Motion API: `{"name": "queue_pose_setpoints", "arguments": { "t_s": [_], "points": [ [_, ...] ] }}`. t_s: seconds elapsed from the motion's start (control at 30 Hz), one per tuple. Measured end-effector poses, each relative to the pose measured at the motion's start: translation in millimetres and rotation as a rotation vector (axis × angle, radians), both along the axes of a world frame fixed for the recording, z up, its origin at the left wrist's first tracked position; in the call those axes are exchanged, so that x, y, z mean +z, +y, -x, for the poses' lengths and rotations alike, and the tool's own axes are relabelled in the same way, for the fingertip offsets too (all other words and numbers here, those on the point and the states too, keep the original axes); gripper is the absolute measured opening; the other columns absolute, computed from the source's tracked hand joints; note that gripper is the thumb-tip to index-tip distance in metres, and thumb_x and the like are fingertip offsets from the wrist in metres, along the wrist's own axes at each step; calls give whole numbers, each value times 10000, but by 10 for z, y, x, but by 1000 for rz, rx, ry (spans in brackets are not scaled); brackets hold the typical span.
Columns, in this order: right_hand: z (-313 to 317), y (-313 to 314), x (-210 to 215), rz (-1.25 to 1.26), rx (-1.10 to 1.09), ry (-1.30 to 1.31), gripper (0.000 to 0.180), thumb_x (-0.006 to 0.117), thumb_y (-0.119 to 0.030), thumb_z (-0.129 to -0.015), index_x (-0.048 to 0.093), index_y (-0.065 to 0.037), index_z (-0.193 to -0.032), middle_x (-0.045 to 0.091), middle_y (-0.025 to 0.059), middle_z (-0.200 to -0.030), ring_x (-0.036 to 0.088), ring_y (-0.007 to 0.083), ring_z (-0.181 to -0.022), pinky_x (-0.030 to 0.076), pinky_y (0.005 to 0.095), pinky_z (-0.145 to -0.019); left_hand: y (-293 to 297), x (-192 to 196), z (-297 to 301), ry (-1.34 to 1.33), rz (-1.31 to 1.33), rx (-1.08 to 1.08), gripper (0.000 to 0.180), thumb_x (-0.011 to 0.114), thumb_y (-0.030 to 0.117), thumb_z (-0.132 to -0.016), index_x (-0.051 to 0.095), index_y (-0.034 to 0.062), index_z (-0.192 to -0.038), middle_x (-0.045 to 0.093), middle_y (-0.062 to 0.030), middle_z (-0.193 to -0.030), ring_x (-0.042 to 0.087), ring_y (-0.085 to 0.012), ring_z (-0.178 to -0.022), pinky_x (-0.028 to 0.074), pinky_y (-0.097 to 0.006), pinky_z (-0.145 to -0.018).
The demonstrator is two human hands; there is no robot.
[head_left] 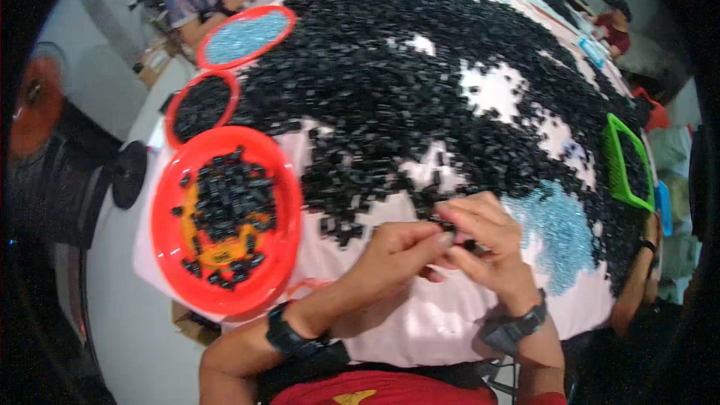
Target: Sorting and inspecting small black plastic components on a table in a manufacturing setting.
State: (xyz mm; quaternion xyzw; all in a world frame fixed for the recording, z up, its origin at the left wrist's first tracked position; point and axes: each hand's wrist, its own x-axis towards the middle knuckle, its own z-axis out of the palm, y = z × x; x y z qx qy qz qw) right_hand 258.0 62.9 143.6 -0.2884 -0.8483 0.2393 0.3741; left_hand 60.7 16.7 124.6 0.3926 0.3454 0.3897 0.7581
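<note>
My left hand [405,249] and my right hand [491,240] meet over the near part of the cloth, fingers pinched together. Between the fingertips is a small black plastic piece [448,227], partly covered by the fingers. Another dark bit [470,245] shows against my right fingers; its shape is too small to tell. Just beyond both hands spreads a large heap of small black pieces [375,90]. To the right of my right hand lies a pile of small, shiny pale-blue pieces [559,232].
A red tray [290,255] with black pieces stands at left. Behind it are a smaller red tray of black pieces [202,105] and one of pale-blue pieces [247,36]. A green basket [615,165] stands at right. Other people sit around the table, one arm [637,277] close at right.
</note>
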Motion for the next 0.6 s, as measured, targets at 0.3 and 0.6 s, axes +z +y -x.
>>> {"name": "queue_pose_setpoints", "arguments": {
  "t_s": [0.3,0.6],
  "points": [
    [-51,48,18,-165,-60,-268,290,850,-179,-764,762,-56,-1012,697,90,-965,637,258,-808,524,354,-652,-212,182,635,-94,30,600,411,559,397,-1051,646,22,-1195,723,-122,-1078,716,-191,-854,567,-269,-705],
    [-92,67,-19,-148,-108,-291,276,760,-88,-821,727,-31,-1089,678,122,-1131,632,306,-958,553,387,-789,-271,187,1169,-408,88,946,459,518,434,-1070,648,11,-1193,738,-116,-997,689,-141,-753,528,-205,-598]
  ]
}}
